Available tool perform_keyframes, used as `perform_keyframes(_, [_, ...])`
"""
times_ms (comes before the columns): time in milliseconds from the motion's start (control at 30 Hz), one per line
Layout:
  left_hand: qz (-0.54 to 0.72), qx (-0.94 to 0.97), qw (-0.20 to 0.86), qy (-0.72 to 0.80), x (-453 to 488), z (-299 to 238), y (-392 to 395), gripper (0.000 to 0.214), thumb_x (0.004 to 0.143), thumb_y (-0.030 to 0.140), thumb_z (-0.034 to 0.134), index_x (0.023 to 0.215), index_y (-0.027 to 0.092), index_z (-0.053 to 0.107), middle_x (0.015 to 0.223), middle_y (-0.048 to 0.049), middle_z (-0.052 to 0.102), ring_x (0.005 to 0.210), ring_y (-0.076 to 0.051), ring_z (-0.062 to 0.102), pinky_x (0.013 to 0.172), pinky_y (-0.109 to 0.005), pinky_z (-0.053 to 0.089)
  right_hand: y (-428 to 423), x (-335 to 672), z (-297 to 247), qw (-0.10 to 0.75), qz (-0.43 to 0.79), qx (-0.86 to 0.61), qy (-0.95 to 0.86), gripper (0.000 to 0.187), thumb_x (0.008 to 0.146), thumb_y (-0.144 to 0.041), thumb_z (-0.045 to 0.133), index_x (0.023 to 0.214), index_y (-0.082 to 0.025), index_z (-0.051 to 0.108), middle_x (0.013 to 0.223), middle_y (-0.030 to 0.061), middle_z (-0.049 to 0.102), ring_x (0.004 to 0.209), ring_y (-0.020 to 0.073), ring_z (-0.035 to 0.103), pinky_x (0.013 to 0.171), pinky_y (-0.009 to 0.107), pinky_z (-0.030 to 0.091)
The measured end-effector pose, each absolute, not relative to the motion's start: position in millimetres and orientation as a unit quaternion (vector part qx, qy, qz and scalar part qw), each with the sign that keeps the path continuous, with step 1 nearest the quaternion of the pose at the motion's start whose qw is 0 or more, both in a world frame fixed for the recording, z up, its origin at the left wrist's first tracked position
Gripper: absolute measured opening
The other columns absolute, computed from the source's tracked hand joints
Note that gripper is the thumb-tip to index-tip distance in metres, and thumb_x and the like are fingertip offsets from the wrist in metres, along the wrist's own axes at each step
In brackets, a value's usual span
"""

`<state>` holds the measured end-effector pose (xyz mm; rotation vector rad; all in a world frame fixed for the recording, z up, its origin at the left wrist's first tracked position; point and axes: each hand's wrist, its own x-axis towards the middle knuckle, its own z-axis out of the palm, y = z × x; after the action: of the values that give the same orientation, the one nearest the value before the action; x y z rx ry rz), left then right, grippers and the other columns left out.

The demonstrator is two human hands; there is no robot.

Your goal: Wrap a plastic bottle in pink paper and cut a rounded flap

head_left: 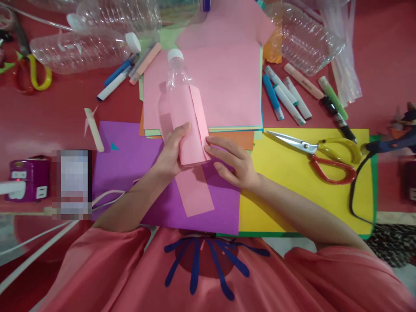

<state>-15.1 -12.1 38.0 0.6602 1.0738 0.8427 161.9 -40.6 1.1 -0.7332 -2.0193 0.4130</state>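
Note:
A clear plastic bottle (178, 74) with a white cap leans away from me, its body wrapped in a pink paper sheet (183, 108). The sheet's loose edge stands a little off the bottle along the right side. My left hand (172, 149) is closed round the lower left of the wrapped bottle, thumb on top. At the lower right, my right hand (234, 162) touches the paper's edge with outstretched fingertips, its thumb apart. Under the bottle's base, a pink paper strip (196, 195) lies on the purple sheet (126, 151).
Scissors (313, 149) lie on a yellow sheet (286, 208) at right, beside a black-handled corded tool (390, 143). Markers (287, 102) and a pink paper stack (230, 86) are beyond. Empty bottles (81, 50) lie far left; a phone (74, 182) is near left.

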Motion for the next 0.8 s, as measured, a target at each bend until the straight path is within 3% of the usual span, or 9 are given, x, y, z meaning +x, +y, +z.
perform_keyframes(100, [0.401,0.217,0.744,0.489,-13,43,-12,0.050,0.060,0.056,0.076,0.091,0.019,0.066,0.096,-0.0090,0.073,0.085,-0.025,0.066,0.063,-0.034,0.052,-42,160,0,0.469,0.142,-0.289,-0.823,0.040,0.094,-0.022,0.048,0.131,-0.019,0.061,0.125,0.0130,0.070,0.121,0.0220,0.064,0.098,0.041,0.057])
perform_keyframes(267, [0.401,0.209,0.742,0.494,-12,45,-12,0.039,0.065,0.053,0.072,0.087,0.021,0.067,0.096,-0.0068,0.072,0.084,-0.024,0.065,0.057,-0.032,0.049,-44,161,0,0.437,0.130,-0.291,-0.841,0.040,0.095,-0.025,0.045,0.130,-0.020,0.062,0.128,0.0119,0.068,0.124,0.0228,0.062,0.100,0.042,0.056])
perform_keyframes(433, [0.432,0.222,0.707,0.513,-15,38,-8,0.032,0.070,0.052,0.068,0.075,0.023,0.056,0.084,-0.0039,0.067,0.101,-0.027,0.065,0.074,-0.035,0.054,-45,162,2,0.440,0.135,-0.265,-0.847,0.042,0.093,-0.022,0.048,0.133,-0.016,0.060,0.129,0.0138,0.068,0.130,0.0226,0.058,0.104,0.042,0.054])
perform_keyframes(800, [0.390,0.291,0.731,0.478,-15,32,-12,0.045,0.067,0.060,0.066,0.087,0.021,0.056,0.091,-0.0091,0.070,0.112,-0.034,0.062,0.083,-0.043,0.055,-41,161,1,0.453,0.162,-0.278,-0.831,0.049,0.095,-0.023,0.044,0.144,-0.017,0.050,0.134,0.0126,0.065,0.133,0.0218,0.055,0.108,0.043,0.051])
